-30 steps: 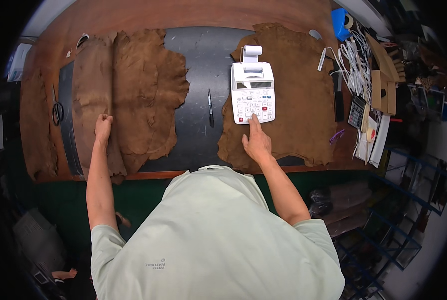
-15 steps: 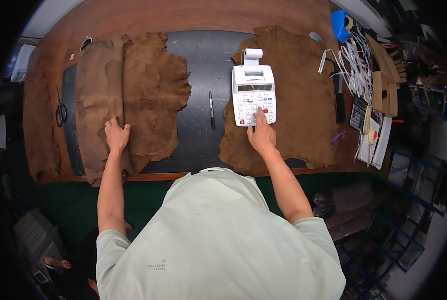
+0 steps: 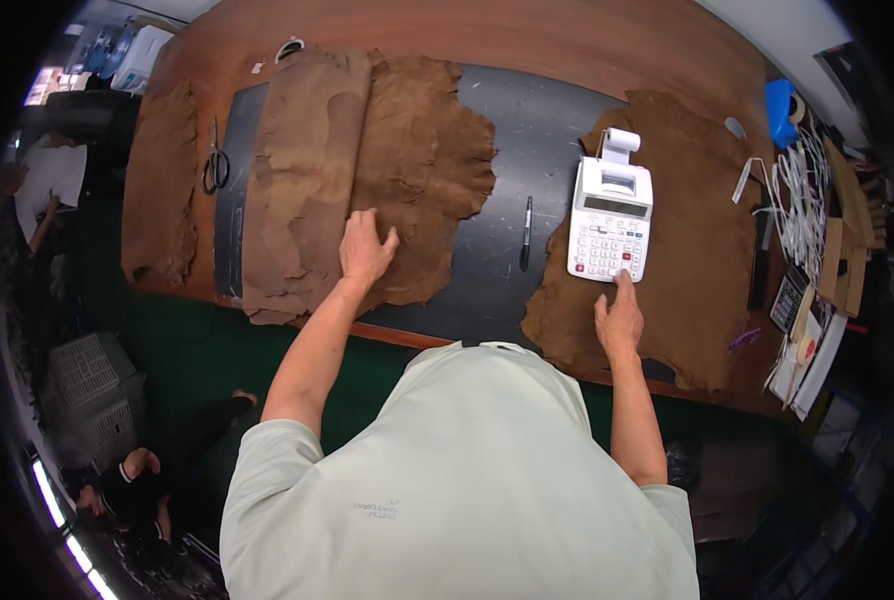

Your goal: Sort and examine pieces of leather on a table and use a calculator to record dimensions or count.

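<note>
My left hand [image 3: 365, 248] rests on brown leather, fingers loosely bent and thumb apart, gripping nothing. It lies by the edge where a paler folded leather piece [image 3: 302, 170] overlaps the darker ragged hide [image 3: 422, 170]. At the right, a white printing calculator [image 3: 609, 220] with a paper roll [image 3: 623, 141] on top sits on another brown hide [image 3: 702, 210]. My right hand [image 3: 619, 322] is at its near edge, index finger stretched to the lower right keys, thumb apart and nothing held. Whether a key is pressed I cannot tell. Between the hides lies a pen [image 3: 527, 232] on a black mat [image 3: 497, 255].
Black scissors [image 3: 215, 168] and a narrow leather strip [image 3: 159, 190] lie at the left of the wooden table [image 3: 527, 40]. White cables [image 3: 802, 185], a small dark calculator [image 3: 789, 300] and a blue tape dispenser [image 3: 781, 112] crowd the right end. Another person [image 3: 132, 500] is at lower left.
The view has swung, so the table appears shifted right and tilted. My right hand has drawn back from the middle keys to the lower right ones. My left hand has shifted slightly toward the fold's edge.
</note>
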`<state>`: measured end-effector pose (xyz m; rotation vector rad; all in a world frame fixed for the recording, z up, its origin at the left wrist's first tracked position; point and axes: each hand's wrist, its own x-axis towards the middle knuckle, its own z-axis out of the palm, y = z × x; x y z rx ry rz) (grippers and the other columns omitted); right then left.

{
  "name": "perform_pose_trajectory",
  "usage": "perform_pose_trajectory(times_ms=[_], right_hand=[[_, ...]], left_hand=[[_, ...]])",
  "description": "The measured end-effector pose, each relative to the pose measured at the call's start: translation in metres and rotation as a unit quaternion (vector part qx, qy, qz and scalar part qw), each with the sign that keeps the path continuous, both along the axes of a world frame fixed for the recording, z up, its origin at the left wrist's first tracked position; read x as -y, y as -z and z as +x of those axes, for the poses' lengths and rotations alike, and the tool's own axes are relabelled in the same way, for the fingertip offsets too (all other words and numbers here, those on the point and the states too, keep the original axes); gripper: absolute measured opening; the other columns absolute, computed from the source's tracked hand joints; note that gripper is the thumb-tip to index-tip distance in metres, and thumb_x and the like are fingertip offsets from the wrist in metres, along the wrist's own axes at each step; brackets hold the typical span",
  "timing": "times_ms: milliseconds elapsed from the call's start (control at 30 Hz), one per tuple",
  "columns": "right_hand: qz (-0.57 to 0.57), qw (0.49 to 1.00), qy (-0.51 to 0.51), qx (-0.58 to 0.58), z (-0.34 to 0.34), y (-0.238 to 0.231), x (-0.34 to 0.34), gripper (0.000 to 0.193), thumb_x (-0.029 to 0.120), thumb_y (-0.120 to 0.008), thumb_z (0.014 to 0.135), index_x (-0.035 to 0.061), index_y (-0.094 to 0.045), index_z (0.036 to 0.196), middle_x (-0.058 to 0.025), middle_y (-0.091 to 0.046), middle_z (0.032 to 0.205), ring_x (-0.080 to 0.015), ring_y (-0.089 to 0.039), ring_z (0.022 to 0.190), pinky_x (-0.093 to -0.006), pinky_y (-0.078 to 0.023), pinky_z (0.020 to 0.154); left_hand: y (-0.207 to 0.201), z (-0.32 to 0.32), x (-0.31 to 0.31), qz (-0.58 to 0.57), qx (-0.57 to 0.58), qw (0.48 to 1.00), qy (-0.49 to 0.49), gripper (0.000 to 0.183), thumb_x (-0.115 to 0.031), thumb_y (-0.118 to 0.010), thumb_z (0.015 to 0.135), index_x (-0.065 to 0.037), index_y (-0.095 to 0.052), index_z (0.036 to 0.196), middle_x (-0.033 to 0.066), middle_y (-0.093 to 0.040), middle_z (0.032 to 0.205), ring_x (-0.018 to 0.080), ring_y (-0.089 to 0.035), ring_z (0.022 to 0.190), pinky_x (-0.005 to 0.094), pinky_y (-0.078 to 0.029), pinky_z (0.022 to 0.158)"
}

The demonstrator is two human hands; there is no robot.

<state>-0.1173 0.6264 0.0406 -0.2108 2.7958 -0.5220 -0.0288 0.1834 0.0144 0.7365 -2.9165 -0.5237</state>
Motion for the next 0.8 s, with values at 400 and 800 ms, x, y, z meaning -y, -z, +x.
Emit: perform_pose_trajectory(times_ms=[400, 800], right_hand=[[-0.137, 0.990, -0.001, 0.040, 0.021, -0.007, 0.035, 0.044, 0.010, -0.063, 0.090, 0.0003, -0.053, 0.132, -0.0180, -0.057, 0.137, -0.0267, -0.069, 0.081, -0.0411, -0.055, 0.082], [-0.127, 0.985, -0.024, 0.117, 0.045, -0.008, 0.040, 0.042, 0.011, -0.063, 0.091, 0.0020, -0.056, 0.131, -0.0165, -0.062, 0.126, -0.0275, -0.067, 0.082, -0.0397, -0.054, 0.081]], left_hand=[[-0.001, -0.019, -0.025, -0.120, 0.115, 0.985, 0.054, 0.037, -0.023, -0.075, 0.077, -0.007, -0.055, 0.103, 0.0124, -0.051, 0.107, 0.0315, -0.054, 0.107, 0.0444, -0.050, 0.084], [-0.034, -0.011, 0.101, 0.117, -0.033, 0.976, -0.181, 0.029, -0.031, -0.064, 0.095, -0.003, -0.069, 0.101, 0.0223, -0.070, 0.092, 0.0411, -0.068, 0.094, 0.0477, -0.051, 0.081]])
